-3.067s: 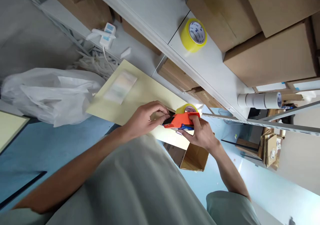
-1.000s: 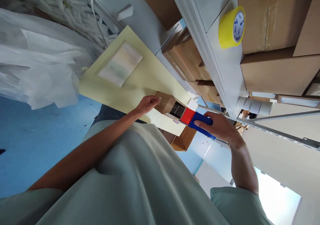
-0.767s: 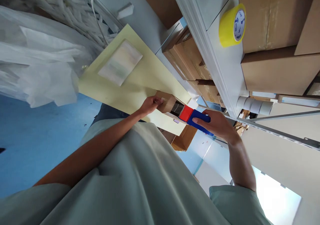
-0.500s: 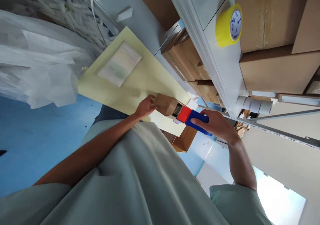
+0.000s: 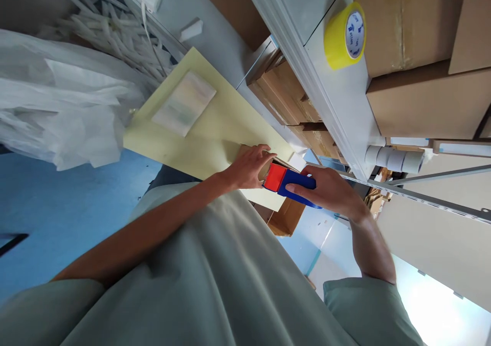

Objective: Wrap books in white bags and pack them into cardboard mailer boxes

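Note:
My right hand [image 5: 326, 190] is wrapped round the blue handle of a red and blue tape dispenser [image 5: 286, 181]. The dispenser's red head presses against a small brown cardboard box [image 5: 264, 171] that sits on a pale yellow table [image 5: 215, 131]. My left hand [image 5: 251, 166] lies over the box with curled fingers and covers most of it. The two hands are almost touching.
A yellow tape roll [image 5: 344, 35] lies on a grey shelf among big cardboard boxes [image 5: 422, 100]. White rolls [image 5: 391, 157] lie on a lower shelf. White plastic bags [image 5: 57, 115] are piled at left. An open carton [image 5: 287, 218] stands on the blue floor.
My left hand slid from the box's far end onto its top, towards the dispenser. The dispenser moved left along the box, which is now mostly hidden.

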A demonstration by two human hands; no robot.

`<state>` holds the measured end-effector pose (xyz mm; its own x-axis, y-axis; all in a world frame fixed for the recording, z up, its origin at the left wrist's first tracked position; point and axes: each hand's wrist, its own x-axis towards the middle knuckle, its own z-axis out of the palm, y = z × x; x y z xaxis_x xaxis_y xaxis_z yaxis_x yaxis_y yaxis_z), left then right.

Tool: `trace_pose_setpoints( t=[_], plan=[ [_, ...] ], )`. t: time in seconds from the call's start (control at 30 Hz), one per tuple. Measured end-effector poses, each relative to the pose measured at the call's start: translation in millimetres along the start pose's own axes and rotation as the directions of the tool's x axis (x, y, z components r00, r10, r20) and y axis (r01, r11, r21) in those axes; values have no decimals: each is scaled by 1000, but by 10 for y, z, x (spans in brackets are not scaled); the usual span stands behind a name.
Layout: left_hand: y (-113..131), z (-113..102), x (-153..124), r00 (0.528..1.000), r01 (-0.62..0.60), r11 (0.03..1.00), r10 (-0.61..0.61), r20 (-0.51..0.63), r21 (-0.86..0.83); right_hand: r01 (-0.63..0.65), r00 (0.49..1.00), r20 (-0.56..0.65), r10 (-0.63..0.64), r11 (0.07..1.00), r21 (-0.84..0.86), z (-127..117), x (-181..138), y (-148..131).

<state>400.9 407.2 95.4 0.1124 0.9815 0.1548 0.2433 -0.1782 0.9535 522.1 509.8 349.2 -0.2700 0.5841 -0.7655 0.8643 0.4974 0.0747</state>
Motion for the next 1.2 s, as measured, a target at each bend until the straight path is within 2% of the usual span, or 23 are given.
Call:
trace_pose_setpoints(
  t=[0.2,0.4,0.7,0.97,1.2],
  plan=[
    [-38,41,-54,999,37,998,-36,-39,41,20,999,31,-19,999,-31,-34,29,-82],
    [-206,41,-79,997,64,997,-61,-53,46,-3,999,46,7,996,-84,-23,62,-167],
    [-397,95,-119,996,66,994,-61,-63,86,-70,995,71,75,996,-61,62,54,-126],
    [-387,93,-163,997,80,976,-82,4,205,-118,987,98,127,989,-92,163,17,187],
    [-321,-60,-102,986,89,947,-129,110,309,-137,980,140,141,990,-34,504,174,612]
  ],
)
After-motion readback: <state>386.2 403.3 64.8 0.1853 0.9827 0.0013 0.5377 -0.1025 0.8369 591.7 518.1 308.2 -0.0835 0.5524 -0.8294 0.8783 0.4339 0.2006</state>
